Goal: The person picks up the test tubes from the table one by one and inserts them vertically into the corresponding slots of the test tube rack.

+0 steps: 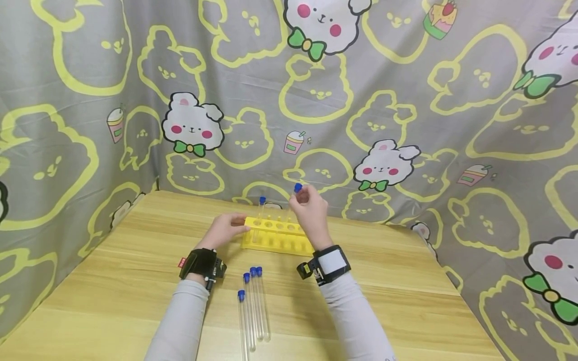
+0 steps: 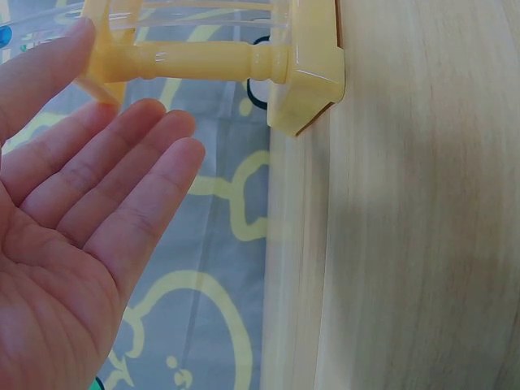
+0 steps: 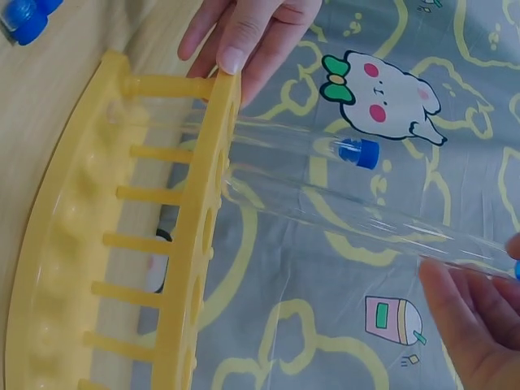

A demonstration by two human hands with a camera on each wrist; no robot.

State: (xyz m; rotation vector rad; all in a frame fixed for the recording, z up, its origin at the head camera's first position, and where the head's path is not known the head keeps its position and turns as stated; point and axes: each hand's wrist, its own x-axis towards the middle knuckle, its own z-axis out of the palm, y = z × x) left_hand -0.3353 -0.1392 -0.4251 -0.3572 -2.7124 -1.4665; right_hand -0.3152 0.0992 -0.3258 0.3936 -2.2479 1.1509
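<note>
so the right hand (image 1: 309, 208) is pinching a capped test tube (image 3: 366, 218) near its blue top, tube standing near upright with its bottom end already in a hole of the yellow rack (image 1: 275, 235). left hand (image 1: 226, 228), fingers straight, steadies the rack's left end

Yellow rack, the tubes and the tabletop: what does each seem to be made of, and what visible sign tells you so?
Yellow rack: likely moulded plastic, glossy and slightly translucent, with rounded cast pegs.
Tubes: clear glass or hard plastic, hard to tell which; you see through them, and highlights run along them. Their blue caps look like opaque plastic.
Tabletop: pale wood or wood-look laminate, with straight grain lines and a smooth matt surface.
</note>
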